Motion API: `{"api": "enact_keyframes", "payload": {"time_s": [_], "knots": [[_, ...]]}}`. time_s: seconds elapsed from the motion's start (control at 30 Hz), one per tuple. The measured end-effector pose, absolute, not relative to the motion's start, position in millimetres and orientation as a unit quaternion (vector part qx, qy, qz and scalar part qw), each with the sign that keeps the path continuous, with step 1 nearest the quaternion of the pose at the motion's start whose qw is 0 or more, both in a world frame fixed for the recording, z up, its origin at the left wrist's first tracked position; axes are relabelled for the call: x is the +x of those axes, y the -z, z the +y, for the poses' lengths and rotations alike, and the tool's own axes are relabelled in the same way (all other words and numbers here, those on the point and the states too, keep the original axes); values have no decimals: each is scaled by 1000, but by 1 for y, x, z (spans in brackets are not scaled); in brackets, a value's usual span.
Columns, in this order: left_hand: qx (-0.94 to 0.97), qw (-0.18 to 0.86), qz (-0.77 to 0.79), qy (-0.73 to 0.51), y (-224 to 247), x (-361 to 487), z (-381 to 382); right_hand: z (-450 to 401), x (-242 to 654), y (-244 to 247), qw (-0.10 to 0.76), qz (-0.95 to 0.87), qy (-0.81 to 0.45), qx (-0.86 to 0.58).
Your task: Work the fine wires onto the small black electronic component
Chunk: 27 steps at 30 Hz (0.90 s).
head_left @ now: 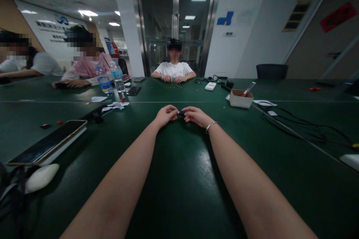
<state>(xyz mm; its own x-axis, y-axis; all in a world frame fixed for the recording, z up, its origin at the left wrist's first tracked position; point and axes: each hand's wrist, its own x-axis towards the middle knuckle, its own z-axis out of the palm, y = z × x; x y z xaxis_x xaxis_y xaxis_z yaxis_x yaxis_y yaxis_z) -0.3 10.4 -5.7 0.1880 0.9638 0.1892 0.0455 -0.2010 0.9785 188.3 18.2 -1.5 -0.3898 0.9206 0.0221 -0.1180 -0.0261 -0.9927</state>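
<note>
Both my hands meet over the dark green table [179, 179], pinching a small dark object [181, 113] between them. It is short, with a lighter, metal-looking end toward the left; its exact kind is too small to make out. My left hand [166, 116] has thumb and fingers closed at that lighter end. On the dark end, the fingers of my right hand [198, 116] are closed, and a silver bracelet circles that wrist. The fingers partly hide the object.
A phone [53, 138] lies at left on a white box, beside a white mouse-like object [42, 177]. Two bottles [104, 80] and crumpled paper [115, 106] are farther left. At right are a small box [241, 99] and black cables [294, 127]. Several people sit around the table.
</note>
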Motion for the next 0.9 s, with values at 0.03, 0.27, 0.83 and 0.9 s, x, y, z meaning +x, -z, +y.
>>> {"api": "enact_keyframes", "payload": {"time_s": [0.03,0.27,0.83,0.9], "knots": [[609,478,414,-479,5,-1,10,18,188,1,420,-556,-620,-360],[603,491,418,-471,5,0,9,16,188,1,431,-545,-619,-366],[659,423,457,-421,19,-3,26,17,189,2,430,-550,-617,-363],[655,428,460,-419,18,-3,26,17,189,2,430,-552,-618,-359]]}}
